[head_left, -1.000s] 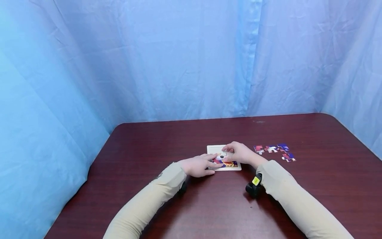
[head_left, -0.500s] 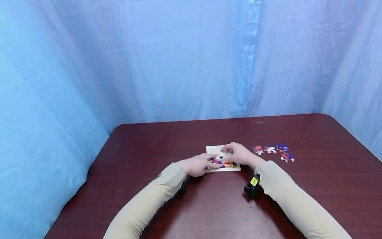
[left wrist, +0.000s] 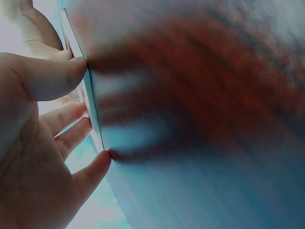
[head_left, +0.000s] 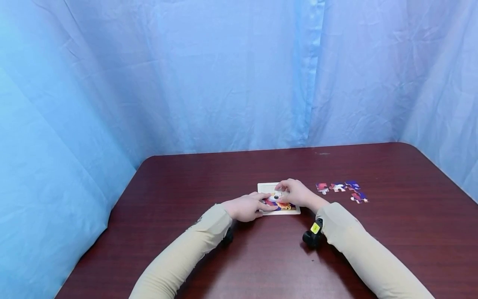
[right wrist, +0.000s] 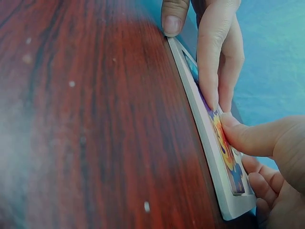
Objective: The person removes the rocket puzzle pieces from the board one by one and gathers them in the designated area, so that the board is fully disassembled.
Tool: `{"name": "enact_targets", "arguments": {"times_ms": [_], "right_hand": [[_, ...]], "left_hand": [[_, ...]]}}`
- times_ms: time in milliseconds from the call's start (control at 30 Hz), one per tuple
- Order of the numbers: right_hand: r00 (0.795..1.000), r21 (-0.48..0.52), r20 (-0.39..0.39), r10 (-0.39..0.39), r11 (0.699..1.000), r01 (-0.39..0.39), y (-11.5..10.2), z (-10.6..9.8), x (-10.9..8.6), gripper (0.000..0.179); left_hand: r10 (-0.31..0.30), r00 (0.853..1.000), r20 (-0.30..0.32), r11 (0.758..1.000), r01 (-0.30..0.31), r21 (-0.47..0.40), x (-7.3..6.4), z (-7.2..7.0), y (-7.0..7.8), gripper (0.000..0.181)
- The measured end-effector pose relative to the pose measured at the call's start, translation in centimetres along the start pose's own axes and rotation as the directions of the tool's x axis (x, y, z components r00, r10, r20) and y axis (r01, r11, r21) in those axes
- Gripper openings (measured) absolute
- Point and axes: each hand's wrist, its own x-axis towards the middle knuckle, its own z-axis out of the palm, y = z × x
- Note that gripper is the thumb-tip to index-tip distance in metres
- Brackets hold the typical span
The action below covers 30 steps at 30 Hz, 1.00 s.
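Observation:
A white puzzle tray [head_left: 266, 185] lies on the table, partly filled with a colourful picture [head_left: 285, 207] along its near side. My left hand [head_left: 244, 207] rests across the tray's left part with its fingers extended. In the left wrist view, the thumb and little fingertip of that hand [left wrist: 38, 138] meet the tray's edge. Over the tray's middle, my right hand [head_left: 300, 194] pinches a pale puzzle piece [head_left: 278, 194] between thumb and curled fingers. The right wrist view has the right thumb [right wrist: 243, 136] down on the picture beside the left fingertips; the piece itself is hidden there.
Several loose puzzle pieces [head_left: 337, 187] lie to the right of the tray, one of them [head_left: 359, 197] nearer the front. The dark red wooden table [head_left: 209, 178] is backed by blue curtains [head_left: 224, 83]. A black wrist camera [head_left: 313, 234] hangs under the right sleeve.
My right wrist and sleeve have shifted slightly left and down. Both hands stay at the same places on the tray; the view itself has drifted a little.

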Motion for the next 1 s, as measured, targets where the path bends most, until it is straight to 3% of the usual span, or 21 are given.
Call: {"name": "enact_targets", "arguments": {"times_ms": [1000], "right_hand": [[0.999, 0.066, -0.043, 0.000, 0.998, 0.003, 0.02, 0.52, 0.14, 0.026]], "left_hand": [[-0.018, 1.000, 0.001, 1.000, 0.018, 0.000, -0.01, -0.05, -0.08, 0.045]]}}
